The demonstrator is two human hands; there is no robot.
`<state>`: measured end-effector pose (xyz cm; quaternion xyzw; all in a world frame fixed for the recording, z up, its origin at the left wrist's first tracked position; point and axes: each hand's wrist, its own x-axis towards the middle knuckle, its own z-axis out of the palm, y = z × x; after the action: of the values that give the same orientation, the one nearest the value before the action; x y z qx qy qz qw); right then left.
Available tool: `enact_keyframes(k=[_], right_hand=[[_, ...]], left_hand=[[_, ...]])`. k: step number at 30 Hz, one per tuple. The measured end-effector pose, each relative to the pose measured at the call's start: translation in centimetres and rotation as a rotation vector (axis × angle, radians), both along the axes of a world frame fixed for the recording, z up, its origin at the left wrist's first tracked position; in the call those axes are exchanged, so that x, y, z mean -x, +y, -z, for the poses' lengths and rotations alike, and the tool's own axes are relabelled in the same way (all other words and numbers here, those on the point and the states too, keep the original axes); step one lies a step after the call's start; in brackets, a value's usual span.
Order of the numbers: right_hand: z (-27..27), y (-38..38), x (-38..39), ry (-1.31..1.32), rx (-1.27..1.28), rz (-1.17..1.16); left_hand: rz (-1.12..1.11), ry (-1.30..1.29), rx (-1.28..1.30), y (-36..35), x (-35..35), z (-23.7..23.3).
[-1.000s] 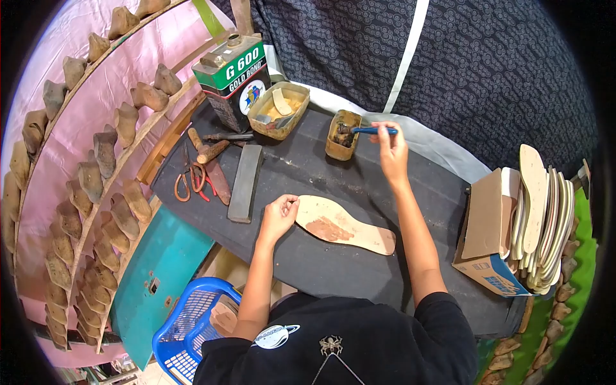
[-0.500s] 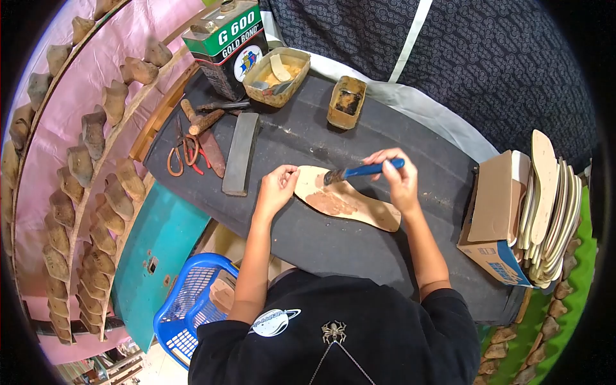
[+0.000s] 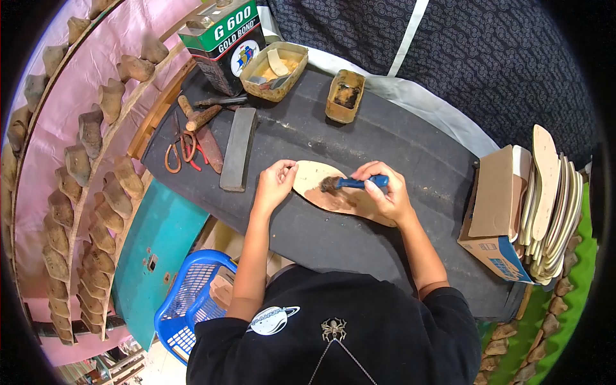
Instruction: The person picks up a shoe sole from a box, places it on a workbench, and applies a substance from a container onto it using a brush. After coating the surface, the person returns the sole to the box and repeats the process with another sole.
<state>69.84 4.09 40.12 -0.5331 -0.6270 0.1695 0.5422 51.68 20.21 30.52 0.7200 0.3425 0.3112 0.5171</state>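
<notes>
A tan shoe insole [image 3: 314, 172] lies on the dark work table, with a brown wet patch spread over its middle. My left hand [image 3: 277, 183] pinches the insole's left end between thumb and fingers. In my right hand [image 3: 387, 190] is a blue-handled brush [image 3: 359, 182], gripped near the end of its handle. The brush's dark bristles touch the wet patch. Part of the insole's right end is hidden under my right hand.
A small glue-stained container [image 3: 345, 96] and a larger tub [image 3: 274, 70] stand behind, beside a G 600 can [image 3: 221, 48]. Scissors [image 3: 181, 147] and a grey block [image 3: 239, 149] lie left. More insoles [image 3: 552, 212] stand at the cardboard box [image 3: 494, 212], right.
My right hand has moved slightly left and down, bringing the brush lower across the insole. My left hand stays at the insole's left end.
</notes>
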Motion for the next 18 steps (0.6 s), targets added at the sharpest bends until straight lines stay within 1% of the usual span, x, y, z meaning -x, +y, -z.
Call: enact_keyframes(k=[5, 7, 11, 13, 15, 18], right_hand=[[0.3, -0.4, -1.0, 0.07, -0.055, 0.033], [0.4, -0.4, -1.1, 0.156, -0.033, 0.062], [0.5, 0.7, -0.1, 0.195, -0.055, 0.079], [0.9, 1.2, -0.1, 0.185, -0.075, 0.051], [1.1, 1.3, -0.1, 0.126, -0.018, 0.056], [1.2, 0.8, -1.2, 0.066, -0.018, 0.036]], left_hand=[[0.002, 0.009, -0.009, 0.2, 0.0, 0.5], [0.007, -0.001, -0.011, 0.1, -0.1, 0.4], [-0.023, -0.05, 0.043, -0.1, -0.2, 0.1], [-0.022, -0.057, 0.061, -0.2, -0.1, -0.1], [-0.001, -0.033, 0.018, -0.3, 0.0, -0.4], [0.001, 0.017, -0.012, -0.1, 0.1, -0.1]])
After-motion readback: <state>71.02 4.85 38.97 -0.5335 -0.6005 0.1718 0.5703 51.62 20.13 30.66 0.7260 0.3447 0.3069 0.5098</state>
